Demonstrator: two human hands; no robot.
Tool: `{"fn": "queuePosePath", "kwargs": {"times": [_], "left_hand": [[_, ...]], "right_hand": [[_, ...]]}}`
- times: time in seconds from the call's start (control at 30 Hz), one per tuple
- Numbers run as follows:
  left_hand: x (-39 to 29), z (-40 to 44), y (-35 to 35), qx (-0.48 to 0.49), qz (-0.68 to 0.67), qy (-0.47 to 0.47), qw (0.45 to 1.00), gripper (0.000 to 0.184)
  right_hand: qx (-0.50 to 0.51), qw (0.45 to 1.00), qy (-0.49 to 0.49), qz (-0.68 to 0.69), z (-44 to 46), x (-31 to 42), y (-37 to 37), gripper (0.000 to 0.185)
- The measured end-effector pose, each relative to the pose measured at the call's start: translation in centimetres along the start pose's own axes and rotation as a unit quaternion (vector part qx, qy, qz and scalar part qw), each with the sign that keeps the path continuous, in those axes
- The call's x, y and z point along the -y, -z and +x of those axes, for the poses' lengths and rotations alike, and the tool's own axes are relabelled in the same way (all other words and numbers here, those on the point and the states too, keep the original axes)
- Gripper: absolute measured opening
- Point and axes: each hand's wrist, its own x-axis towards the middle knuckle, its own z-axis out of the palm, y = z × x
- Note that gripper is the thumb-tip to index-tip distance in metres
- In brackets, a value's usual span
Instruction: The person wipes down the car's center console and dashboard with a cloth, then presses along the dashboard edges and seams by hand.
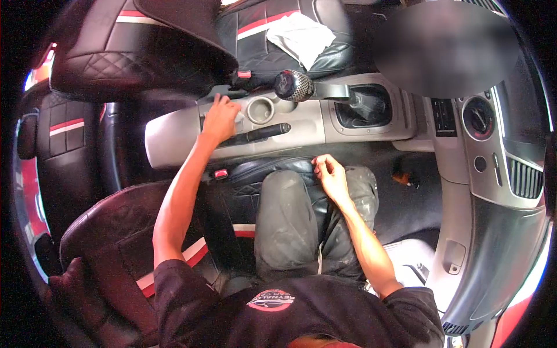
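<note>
My left hand (220, 118) is over the grey centre console (168, 139), behind the round cup holder (260, 109) and near the handbrake lever (267, 132). Its fingers are bent and slightly blurred, around something small and pale that I cannot make out. Above my knees, beside the console's near edge, my right hand (329, 173) hangs with its fingers curled together and nothing visible in them. The gear lever's knob (294, 86) stands beyond both hands.
A white cloth (300, 39) lies on the far black seat (249, 49). A red buckle (221, 173) sits by the near seat (116, 232). The dashboard (499, 232) runs down the right side. A blurred oval covers the upper right.
</note>
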Motion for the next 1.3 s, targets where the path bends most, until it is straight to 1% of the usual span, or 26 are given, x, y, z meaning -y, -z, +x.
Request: {"fn": "queuePosePath", "kwargs": {"times": [0.07,0.1,0.2,0.23,0.33,0.37,0.47,0.5,0.53,0.57,0.6,0.63,0.73,0.77,0.87,0.9,1.0,1.03,1.07,1.13,1.17,1.27,1.3], "left_hand": [[0.1,0.3,2.5,0.003,-0.064,0.061,0.996,0.034],[0.9,0.1,1.9,-0.039,-0.129,0.090,0.987,0.037],[1.3,-2.9,-0.1,-0.080,-0.036,-0.005,0.996,0.040],[1.0,-3.4,-0.3,-0.046,-0.004,-0.015,0.999,0.045],[0.4,-3.6,2.0,0.011,-0.057,0.042,0.997,0.052],[0.9,-3.7,1.5,0.002,-0.095,0.096,0.991,0.057],[1.5,-5.3,-2.3,-0.037,0.045,0.067,0.996,0.061],[0.7,-5.3,-2.0,-0.136,0.120,-0.042,0.983,0.056],[0.3,-5.4,-1.4,-0.049,0.045,-0.020,0.998,0.054],[-0.1,-5.3,-0.8,0.035,-0.029,0.002,0.999,0.052],[-1.2,-5.2,0.8,0.121,-0.104,0.026,0.987,0.050],[-0.9,-4.7,0.5,0.102,-0.139,0.072,0.982,0.046],[0.5,-3.1,-2.0,0.020,-0.050,0.017,0.998,0.047],[0.8,-2.7,-3.0,0.003,0.021,-0.055,0.998,0.047],[0.1,-0.9,-3.0,0.039,-0.071,-0.016,0.997,0.045],[0.6,-0.1,-4.1,0.022,-0.068,-0.027,0.997,0.045],[0.7,1.6,-4.3,0.058,-0.056,-0.007,0.997,0.044],[0.4,1.4,-4.4,0.052,-0.032,-0.009,0.998,0.042],[0.4,1.0,-4.3,0.065,-0.046,0.008,0.997,0.041],[-0.3,-0.7,-2.0,0.096,-0.073,0.041,0.992,0.040],[-0.7,-1.0,0.4,0.114,-0.069,0.094,0.987,0.040],[2.6,-3.9,3.8,0.033,-0.178,0.173,0.968,0.042],[2.8,-4.9,3.8,-0.008,-0.168,0.196,0.966,0.042]], "right_hand": [[0.004,1.000,-0.014,-0.023,-0.1,0.4,0.1,0.020],[0.007,0.999,-0.021,-0.035,-0.1,0.6,0.2,0.020],[-0.002,0.998,-0.019,-0.055,0.0,1.0,-0.1,0.020],[-0.004,0.998,-0.022,-0.058,0.0,1.0,-0.1,0.019],[0.001,0.999,-0.006,-0.040,0.0,0.3,0.2,0.019],[0.005,0.999,-0.007,-0.037,0.0,-0.1,0.1,0.020],[0.005,0.998,-0.007,-0.059,-0.1,0.6,0.0,0.021],[0.000,0.999,-0.006,-0.053,-0.2,0.7,-0.1,0.021],[-0.001,0.998,-0.005,-0.057,-0.3,0.6,-0.1,0.020],[-0.003,0.998,-0.001,-0.062,-0.1,0.6,-0.1,0.020],[-0.002,0.998,0.001,-0.068,0.0,0.5,0.0,0.020],[0.000,0.998,0.001,-0.068,-0.2,0.2,0.1,0.019],[-0.002,0.998,0.005,-0.063,0.0,0.0,-0.1,0.018],[-0.004,0.998,0.004,-0.062,-0.1,0.0,-0.1,0.018],[-0.005,0.998,-0.005,-0.055,0.0,0.4,0.1,0.017],[-0.003,0.999,-0.008,-0.051,0.0,0.5,0.1,0.016],[0.004,0.999,-0.008,-0.042,0.0,0.1,0.1,0.015],[0.013,0.999,-0.023,-0.040,0.2,-0.2,0.3,0.015],[0.010,1.000,-0.014,-0.025,0.3,-0.5,0.5,0.015],[0.005,1.000,0.003,0.006,0.4,-0.9,0.4,0.015],[0.002,1.000,0.005,-0.001,0.4,-1.0,0.3,0.015],[0.001,0.999,-0.005,-0.045,0.4,-0.4,0.4,0.016],[0.004,0.997,-0.017,-0.071,0.4,0.0,0.4,0.016]]}}
